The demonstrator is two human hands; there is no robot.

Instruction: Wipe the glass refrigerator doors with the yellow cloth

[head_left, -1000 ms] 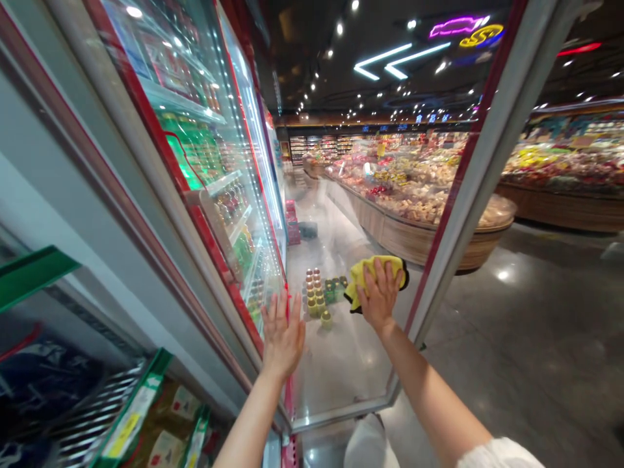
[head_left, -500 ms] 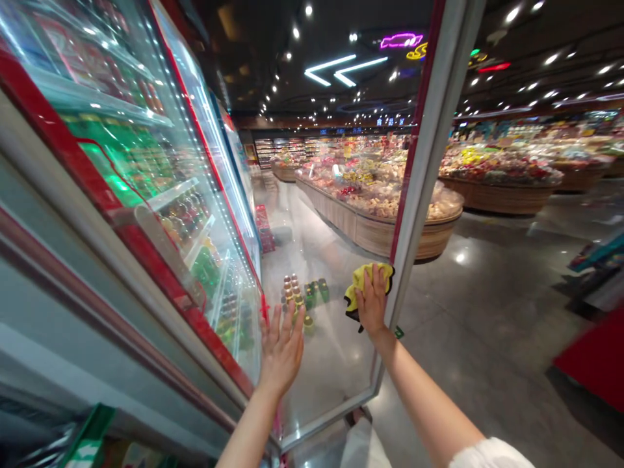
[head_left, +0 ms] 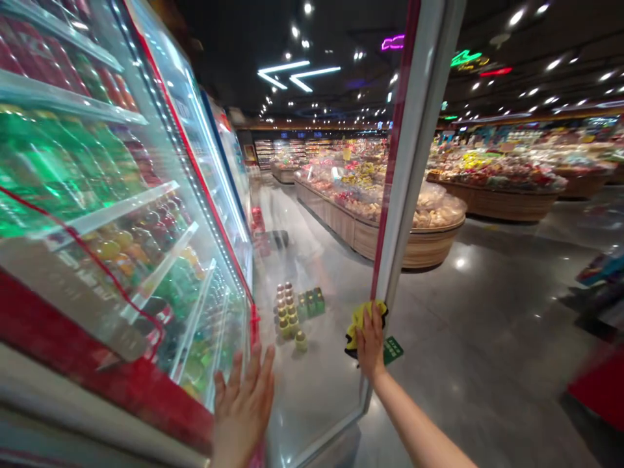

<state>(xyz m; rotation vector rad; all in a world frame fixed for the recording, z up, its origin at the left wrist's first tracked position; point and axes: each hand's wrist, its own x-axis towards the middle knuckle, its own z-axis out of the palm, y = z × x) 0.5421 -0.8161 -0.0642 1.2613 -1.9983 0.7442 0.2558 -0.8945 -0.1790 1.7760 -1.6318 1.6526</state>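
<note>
A crumpled yellow cloth with dark edging lies against the glass door, beside its grey frame. The right hand covers it, fingers extended, close together. The left hand, blurred, shows fingers extended, slightly spread; glass contact cannot be determined.

On the floor, a small green sign carries white lettering that appears to read "EXIT", with other markings too small to make out. Below the dark ceiling, two glowing white chevrons point left. Labels on the bottles in the lit drinks cooler are too blurred to read.
</note>
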